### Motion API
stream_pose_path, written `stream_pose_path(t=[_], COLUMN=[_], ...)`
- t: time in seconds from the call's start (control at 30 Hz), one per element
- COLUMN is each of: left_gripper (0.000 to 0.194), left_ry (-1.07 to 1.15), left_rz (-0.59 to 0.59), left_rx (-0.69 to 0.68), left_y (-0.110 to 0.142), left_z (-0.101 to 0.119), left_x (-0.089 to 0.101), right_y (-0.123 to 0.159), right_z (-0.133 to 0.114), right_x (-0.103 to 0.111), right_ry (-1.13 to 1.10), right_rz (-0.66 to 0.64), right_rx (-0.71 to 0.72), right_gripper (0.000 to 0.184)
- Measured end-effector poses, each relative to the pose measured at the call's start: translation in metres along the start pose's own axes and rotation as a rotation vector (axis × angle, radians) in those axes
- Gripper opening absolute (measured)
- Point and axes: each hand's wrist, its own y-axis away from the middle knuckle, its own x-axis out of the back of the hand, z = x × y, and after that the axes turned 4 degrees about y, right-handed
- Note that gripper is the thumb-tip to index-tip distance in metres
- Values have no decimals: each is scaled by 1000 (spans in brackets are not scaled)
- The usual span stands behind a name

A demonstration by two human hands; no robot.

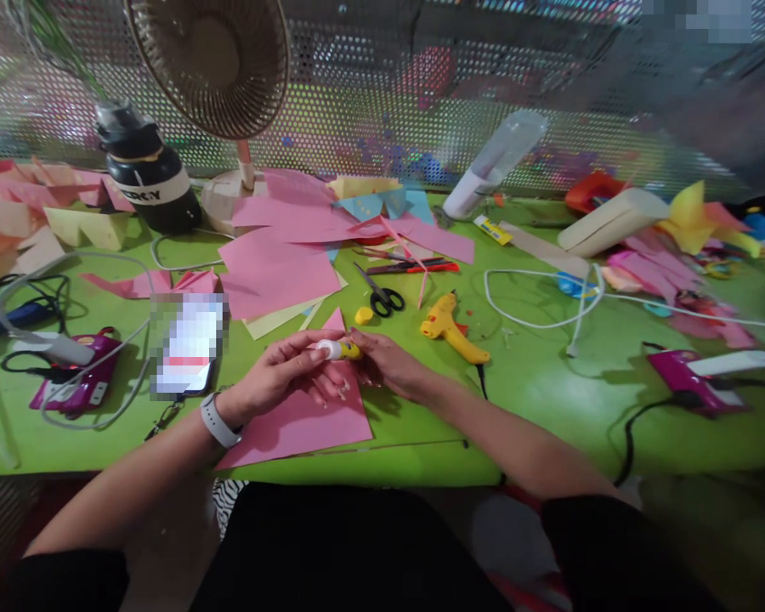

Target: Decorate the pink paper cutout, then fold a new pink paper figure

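Observation:
Between my two hands is a white and yellow glue stick (339, 350). My left hand (286, 367) is closed around its white end, with a white watch on that wrist. The fingers of my right hand (388, 364) grip the yellow end. Beneath both hands lies a pink paper sheet (319, 429), partly covered by them. Just beyond the hands sits a small yellow cap (364, 316). Black-handled scissors (382, 296) lie behind it, and a yellow glue gun (452, 330) rests to the right.
More pink paper (280, 276) is spread behind. At the left are a phone (189, 344), a purple power strip (82, 378) and a black bottle (150, 183). A fan (210, 59) stands at the back. Another power strip (694, 382) and a white cable (535, 325) lie right.

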Motion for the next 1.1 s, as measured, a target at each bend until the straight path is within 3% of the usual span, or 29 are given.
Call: stream_pose_path(t=[0.47, 0.7, 0.87, 1.03, 1.1], left_gripper=[31, 23, 31, 55, 49], left_ry=[-9, -75, -134, -264, -415], left_rz=[33, 153, 238, 108, 125], left_rx=[0, -15, -60, -213, -232], left_y=[0, -1, -2, -3, -4], left_z=[-5, -3, 1, -4, -7], left_x=[5, 5, 4, 5, 6], right_y=[0, 3, 4, 6, 9], right_z=[1, -1, -5, 0, -1], right_x=[2, -2, -5, -10, -10], right_ry=[-4, 17, 35, 9, 115], right_rz=[-18, -45, -143, -206, -225], right_rx=[-26, 0, 6, -6, 26], right_gripper=[50, 52, 53, 57, 60])
